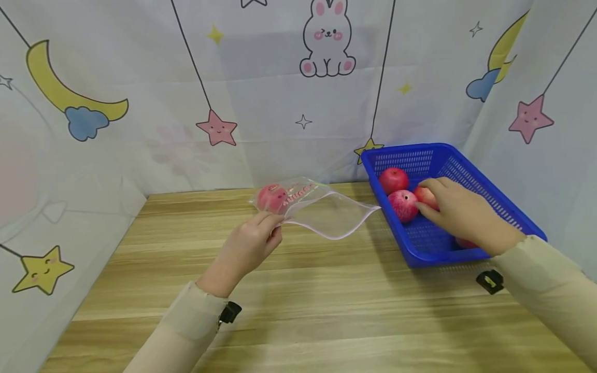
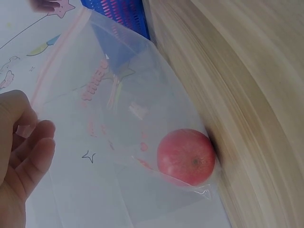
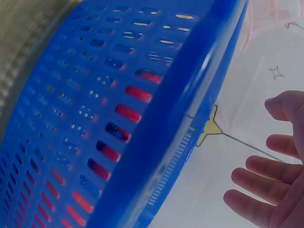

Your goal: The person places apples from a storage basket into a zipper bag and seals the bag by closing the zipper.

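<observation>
My left hand [image 1: 249,243] pinches the edge of a clear zip bag [image 1: 326,215] near its pink-trimmed mouth, which gapes toward the right. One red apple [image 2: 186,157] lies in the bag's closed end, on the table, as the left wrist view shows. My right hand [image 1: 457,210] hangs over the blue basket, thumb and fingers spread around a red apple [image 1: 423,197] in the head view. In the right wrist view that hand [image 3: 270,171] has its fingers apart above the basket rim with nothing between them. Beside it lie a striped red apple [image 1: 400,207] and another red apple [image 1: 394,180].
The blue plastic basket [image 1: 471,256] with slotted walls stands at the table's right, one more apple [image 1: 465,243] partly hidden under my right forearm. A wood-grain table [image 1: 303,311] spans the front. Behind hangs a white curtain [image 1: 270,77] printed with stars, moons and a rabbit.
</observation>
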Motion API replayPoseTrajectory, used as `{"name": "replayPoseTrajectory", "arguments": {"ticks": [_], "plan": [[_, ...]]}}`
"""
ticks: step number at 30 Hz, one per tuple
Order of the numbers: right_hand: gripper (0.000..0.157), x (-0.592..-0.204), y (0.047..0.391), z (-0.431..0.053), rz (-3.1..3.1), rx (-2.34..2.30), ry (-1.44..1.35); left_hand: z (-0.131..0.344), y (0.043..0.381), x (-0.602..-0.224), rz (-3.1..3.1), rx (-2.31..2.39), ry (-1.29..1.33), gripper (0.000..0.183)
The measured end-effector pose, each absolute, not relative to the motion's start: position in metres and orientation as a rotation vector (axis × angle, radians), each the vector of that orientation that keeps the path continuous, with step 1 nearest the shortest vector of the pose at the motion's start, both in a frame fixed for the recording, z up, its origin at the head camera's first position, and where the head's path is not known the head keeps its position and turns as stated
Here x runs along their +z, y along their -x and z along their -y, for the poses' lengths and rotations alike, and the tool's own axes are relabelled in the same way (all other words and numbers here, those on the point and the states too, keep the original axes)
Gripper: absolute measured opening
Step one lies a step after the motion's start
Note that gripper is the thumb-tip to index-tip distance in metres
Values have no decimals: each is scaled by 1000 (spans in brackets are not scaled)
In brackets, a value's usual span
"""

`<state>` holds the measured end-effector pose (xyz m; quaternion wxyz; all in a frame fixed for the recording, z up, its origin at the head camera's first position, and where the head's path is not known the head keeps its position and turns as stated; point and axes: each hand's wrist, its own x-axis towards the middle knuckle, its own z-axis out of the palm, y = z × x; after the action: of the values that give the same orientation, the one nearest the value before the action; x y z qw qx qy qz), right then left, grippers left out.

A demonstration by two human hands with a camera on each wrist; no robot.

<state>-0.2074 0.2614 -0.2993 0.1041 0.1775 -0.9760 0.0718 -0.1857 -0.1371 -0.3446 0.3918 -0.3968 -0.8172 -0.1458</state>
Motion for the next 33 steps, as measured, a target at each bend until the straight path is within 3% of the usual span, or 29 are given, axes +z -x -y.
{"name": "replayPoseTrajectory", "arguments": {"ticks": [15,33], "plan": [[51,-302,209,-276,2989,193,-442,136,189,-346,2036,-403,1024,14],[52,-309,207,-293,2976,163,-439,136,190,-347,2031,-431,1033,16]]}}
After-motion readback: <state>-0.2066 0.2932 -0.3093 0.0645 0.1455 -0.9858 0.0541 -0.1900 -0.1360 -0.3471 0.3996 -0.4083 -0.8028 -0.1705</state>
